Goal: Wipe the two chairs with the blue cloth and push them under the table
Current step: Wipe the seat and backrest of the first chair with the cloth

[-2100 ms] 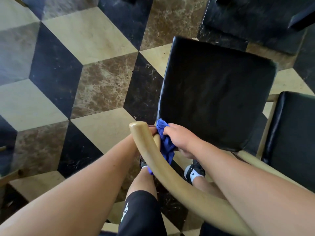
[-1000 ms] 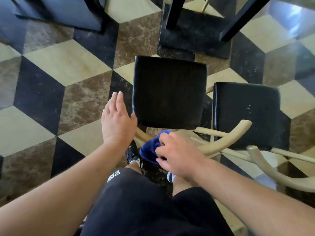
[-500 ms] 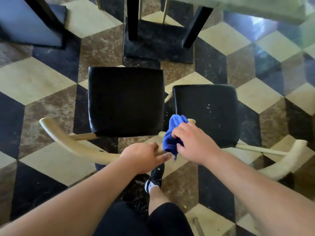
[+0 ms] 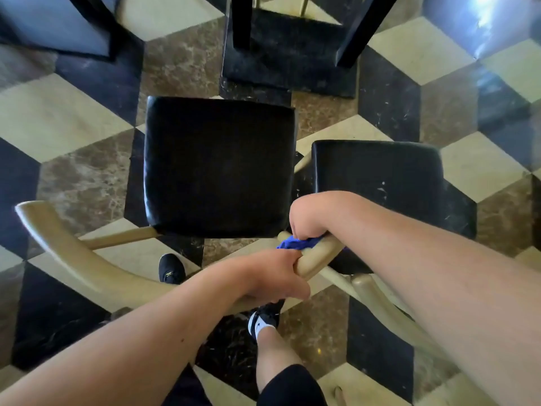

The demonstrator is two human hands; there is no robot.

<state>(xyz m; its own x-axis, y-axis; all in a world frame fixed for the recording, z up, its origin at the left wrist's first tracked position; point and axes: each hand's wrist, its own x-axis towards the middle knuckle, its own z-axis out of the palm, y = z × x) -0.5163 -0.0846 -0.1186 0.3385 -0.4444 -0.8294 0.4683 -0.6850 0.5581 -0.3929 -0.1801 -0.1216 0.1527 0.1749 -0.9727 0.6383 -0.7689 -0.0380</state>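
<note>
Two chairs with black padded seats and pale curved wooden backrests stand side by side on the floor. The left chair (image 4: 218,167) is right in front of me, the right chair (image 4: 377,177) beside it. My left hand (image 4: 272,278) grips the right end of the left chair's backrest (image 4: 79,262). My right hand (image 4: 310,215) presses the blue cloth (image 4: 295,244) down onto that same backrest end, just past my left hand. Most of the cloth is hidden under my right hand.
The black table base (image 4: 288,51) with dark legs stands on the floor just beyond the chairs. Another dark base (image 4: 55,24) is at the top left. My feet (image 4: 172,269) are between the chair backs. The floor is patterned marble tile.
The view has come closer to the chairs. My right hand with the cloth has moved down onto the backrest end, next to my left hand, which keeps its grip there.
</note>
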